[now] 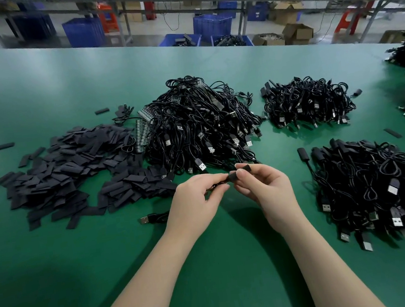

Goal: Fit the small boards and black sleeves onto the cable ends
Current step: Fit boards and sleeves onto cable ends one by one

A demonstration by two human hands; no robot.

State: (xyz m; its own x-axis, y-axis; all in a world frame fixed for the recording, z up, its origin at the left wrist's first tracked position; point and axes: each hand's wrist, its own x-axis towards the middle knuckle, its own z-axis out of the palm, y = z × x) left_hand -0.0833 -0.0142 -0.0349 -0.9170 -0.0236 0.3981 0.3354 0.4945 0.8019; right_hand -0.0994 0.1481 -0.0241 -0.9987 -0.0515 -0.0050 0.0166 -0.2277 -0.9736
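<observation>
Head view, looking down on a green table [56, 262]. Both bare forearms reach in from the lower edge and the hands meet just in front of the biggest heap.

The left hand [197, 198] has thumb and fingers curled and pinching the end of a thin black cable [219, 182]. Its far end, a plug [144, 220], lies on the table just left of the left wrist. The right hand [265, 186] pinches a short black sleeve [240, 171] between thumb and forefinger, the remaining fingers curled underneath. Sleeve and cable end meet in the small gap between the two hands, held above the table. Whether the sleeve is already over the cable end cannot be told; any board at that end is hidden by the fingers.

Left of the hands, a wide, loose pile of flat black sleeves [64, 171], with a few strays beyond its edge. Behind the hands, a large tangled heap of black cables [200, 125] with plugs showing. Between those two heaps, strips of small boards [141, 128], partly buried. Further right, a smaller heap of cables [308, 103]. Near right, another heap of cables [381, 189], some ends carrying sleeves. More cables at the far right edge.

Beyond the table: blue crates [213, 25], cardboard boxes, long benches.
</observation>
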